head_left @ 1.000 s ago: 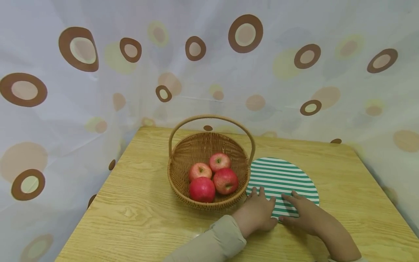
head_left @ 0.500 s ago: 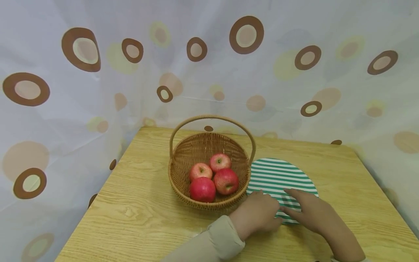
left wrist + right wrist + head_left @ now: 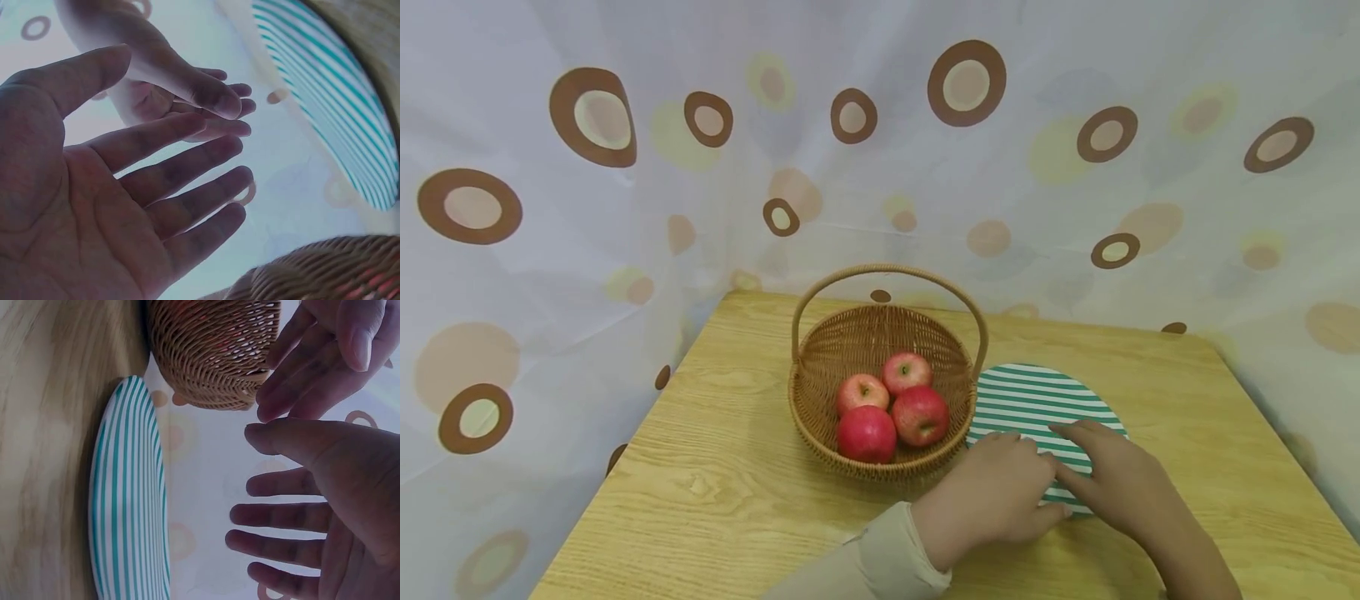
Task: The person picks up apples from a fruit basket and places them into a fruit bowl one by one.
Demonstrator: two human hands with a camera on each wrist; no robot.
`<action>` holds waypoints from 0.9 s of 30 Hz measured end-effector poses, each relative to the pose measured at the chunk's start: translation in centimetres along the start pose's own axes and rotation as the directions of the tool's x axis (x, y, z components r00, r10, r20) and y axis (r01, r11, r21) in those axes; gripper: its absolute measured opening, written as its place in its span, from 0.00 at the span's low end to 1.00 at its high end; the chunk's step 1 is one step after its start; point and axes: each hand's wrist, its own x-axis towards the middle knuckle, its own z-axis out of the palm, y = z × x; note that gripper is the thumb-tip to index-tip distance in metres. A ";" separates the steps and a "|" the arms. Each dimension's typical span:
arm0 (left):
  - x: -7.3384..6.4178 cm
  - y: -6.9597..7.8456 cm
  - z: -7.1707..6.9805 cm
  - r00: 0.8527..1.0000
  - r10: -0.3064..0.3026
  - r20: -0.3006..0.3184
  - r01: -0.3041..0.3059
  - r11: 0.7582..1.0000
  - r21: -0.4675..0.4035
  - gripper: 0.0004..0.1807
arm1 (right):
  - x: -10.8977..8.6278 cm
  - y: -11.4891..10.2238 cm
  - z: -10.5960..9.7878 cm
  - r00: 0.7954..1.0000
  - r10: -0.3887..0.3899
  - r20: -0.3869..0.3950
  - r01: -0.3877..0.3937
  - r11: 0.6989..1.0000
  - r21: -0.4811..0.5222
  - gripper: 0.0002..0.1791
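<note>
A round green-and-white striped placemat [image 3: 1037, 400] lies flat on the table, to the right of the basket. My left hand [image 3: 992, 492], in a light sleeve, is over its near left edge with nothing in it. Over the near right part is my right hand [image 3: 1123, 479], also holding nothing. Both wrist views show the hands raised above the placemat [image 3: 128, 500], fingers loosely extended and thumbs apart. Left fingers [image 3: 187, 172] and right fingers [image 3: 212, 103] come close together and overlap in the left wrist view. The hands cover the placemat's near edge in the head view.
A wicker basket [image 3: 883, 471] with a tall arched handle [image 3: 887, 268] stands left of the placemat. Several red apples [image 3: 867, 433] lie in it. The wooden table [image 3: 700, 467] is backed by a white curtain [image 3: 880, 167] with brown rings.
Both hands have come up off the placemat, where their fingers were spread. The left hand has shifted slightly right, closer to the right hand. Basket and apples have stayed put.
</note>
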 end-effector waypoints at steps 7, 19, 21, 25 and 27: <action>-1.6 -0.8 -1.5 0.996 0.008 -0.092 -0.009 1.000 -0.015 0.20 | 0.0 -1.1 -0.7 0.982 -0.099 -0.160 0.099 0.995 -0.009 0.24; -3.1 -2.8 -2.8 0.981 -0.046 -0.189 0.043 0.999 -0.019 0.23 | 0.7 -2.2 -1.1 0.955 -0.161 -0.250 0.170 0.985 0.012 0.22; -3.6 -3.1 -2.9 0.977 -0.054 -0.208 0.047 0.998 -0.038 0.23 | 0.8 -2.4 -1.0 0.951 -0.174 -0.255 0.185 0.982 0.020 0.22; -5.1 -4.1 -3.3 0.971 -0.093 -0.222 0.075 0.993 -0.087 0.27 | 1.0 -3.0 -0.7 0.939 -0.199 -0.280 0.227 0.971 0.071 0.21; -5.9 -4.8 -3.4 0.965 -0.116 -0.233 0.092 0.990 -0.110 0.29 | 1.2 -3.2 -0.7 0.933 -0.211 -0.291 0.251 0.962 0.110 0.21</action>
